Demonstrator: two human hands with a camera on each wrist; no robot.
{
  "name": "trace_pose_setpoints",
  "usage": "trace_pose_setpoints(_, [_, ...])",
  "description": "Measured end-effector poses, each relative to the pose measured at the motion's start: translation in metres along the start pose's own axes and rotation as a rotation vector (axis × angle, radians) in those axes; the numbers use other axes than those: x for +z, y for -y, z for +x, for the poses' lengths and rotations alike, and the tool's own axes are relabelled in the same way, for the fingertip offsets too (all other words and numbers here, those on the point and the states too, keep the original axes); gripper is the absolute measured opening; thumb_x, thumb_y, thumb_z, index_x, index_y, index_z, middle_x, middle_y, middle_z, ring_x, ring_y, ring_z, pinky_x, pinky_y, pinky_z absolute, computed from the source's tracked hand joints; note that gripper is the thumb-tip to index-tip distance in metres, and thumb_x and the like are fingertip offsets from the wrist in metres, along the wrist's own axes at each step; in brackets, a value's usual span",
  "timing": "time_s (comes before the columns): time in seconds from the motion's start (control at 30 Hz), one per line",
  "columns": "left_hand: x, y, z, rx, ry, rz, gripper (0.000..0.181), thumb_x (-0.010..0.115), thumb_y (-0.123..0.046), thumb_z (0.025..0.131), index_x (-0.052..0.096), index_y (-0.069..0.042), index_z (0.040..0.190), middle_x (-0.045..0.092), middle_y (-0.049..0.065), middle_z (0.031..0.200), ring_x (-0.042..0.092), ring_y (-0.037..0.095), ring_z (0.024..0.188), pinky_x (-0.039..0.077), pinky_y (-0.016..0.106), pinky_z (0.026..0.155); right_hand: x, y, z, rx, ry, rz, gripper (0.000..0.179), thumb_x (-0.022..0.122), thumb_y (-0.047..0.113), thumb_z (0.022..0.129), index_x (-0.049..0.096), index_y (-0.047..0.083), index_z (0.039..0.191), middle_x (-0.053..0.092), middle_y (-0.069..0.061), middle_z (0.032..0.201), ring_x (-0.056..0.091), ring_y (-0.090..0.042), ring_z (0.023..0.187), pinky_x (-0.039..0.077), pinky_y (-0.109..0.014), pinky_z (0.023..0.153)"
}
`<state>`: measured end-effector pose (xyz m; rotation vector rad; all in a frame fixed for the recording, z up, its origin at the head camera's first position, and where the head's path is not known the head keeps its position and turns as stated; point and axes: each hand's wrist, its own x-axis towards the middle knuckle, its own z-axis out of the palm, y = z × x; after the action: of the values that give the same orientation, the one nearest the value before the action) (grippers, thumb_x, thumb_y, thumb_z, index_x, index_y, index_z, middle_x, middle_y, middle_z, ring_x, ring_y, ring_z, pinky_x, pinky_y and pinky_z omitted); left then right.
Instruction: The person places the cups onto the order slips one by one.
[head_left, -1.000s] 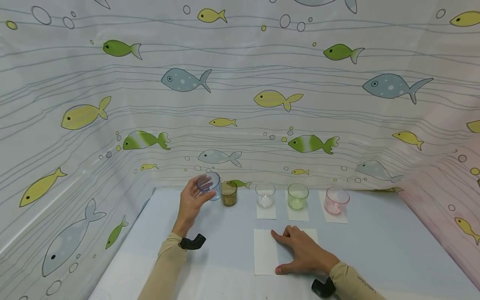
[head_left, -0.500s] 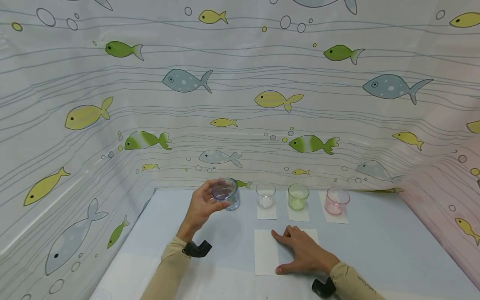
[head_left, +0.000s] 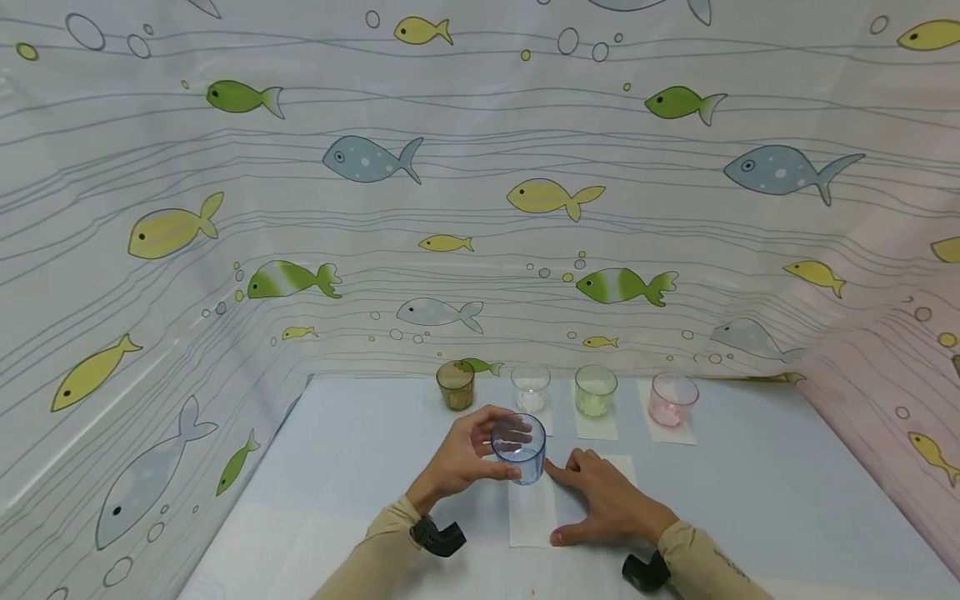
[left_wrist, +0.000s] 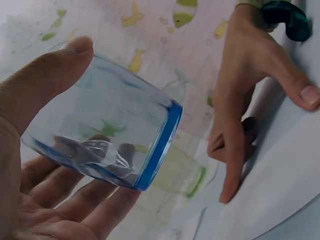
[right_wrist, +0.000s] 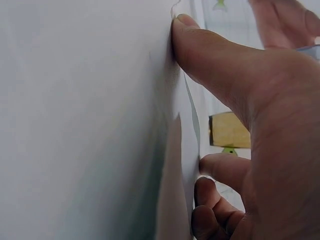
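Observation:
My left hand (head_left: 459,457) grips a clear blue glass (head_left: 519,454), thumb on one side and fingers around the other. In the head view the glass overlaps the far left part of the white paper (head_left: 532,521). Its thick blue base (left_wrist: 161,145) shows in the left wrist view. On that paper rests my right hand (head_left: 606,498), thumb and index finger spread apart and touching it, the other fingers bent. The right wrist view shows the thumb at the paper's edge (right_wrist: 187,115).
Along the back of the table stand an amber glass (head_left: 456,386), a colourless glass (head_left: 530,390), a green glass (head_left: 596,393) and a pink glass (head_left: 673,402). The last three stand on white paper strips. A fish-printed curtain (head_left: 480,167) surrounds the table.
My left hand has carried the blue glass rightward and nearer, from beside and then in front of the amber glass to over the white paper. The right hand has stayed in place.

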<state>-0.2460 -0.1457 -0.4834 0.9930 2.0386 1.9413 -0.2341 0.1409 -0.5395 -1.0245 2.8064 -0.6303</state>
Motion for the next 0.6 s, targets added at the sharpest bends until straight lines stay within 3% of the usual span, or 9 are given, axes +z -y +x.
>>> trace_pose_setpoints(0.37, [0.019,0.020,-0.006,-0.102,0.030,-0.048,0.066,0.091,-0.007,0.083,0.057,0.000,0.139,0.065,0.027,0.139,0.066,0.041,0.130,0.058,0.040,0.107,0.001,-0.003,0.002,-0.016,-0.009,-0.025,0.100,0.078,0.085,0.070,0.069,0.015,0.142,0.047,0.010,0.107,0.042,-0.009,0.098,0.042,-0.027,0.080])
trace_pose_setpoints(0.6, [0.026,0.026,-0.010,-0.156,-0.005,-0.026,0.071,0.093,-0.009,0.080,0.056,-0.003,0.141,0.066,0.022,0.141,0.066,0.040,0.131,0.058,0.039,0.108,0.000,-0.002,0.001,-0.019,-0.014,-0.016,0.094,0.078,0.085,0.070,0.072,0.016,0.133,0.047,0.010,0.108,0.042,-0.009,0.098,0.043,-0.028,0.082])
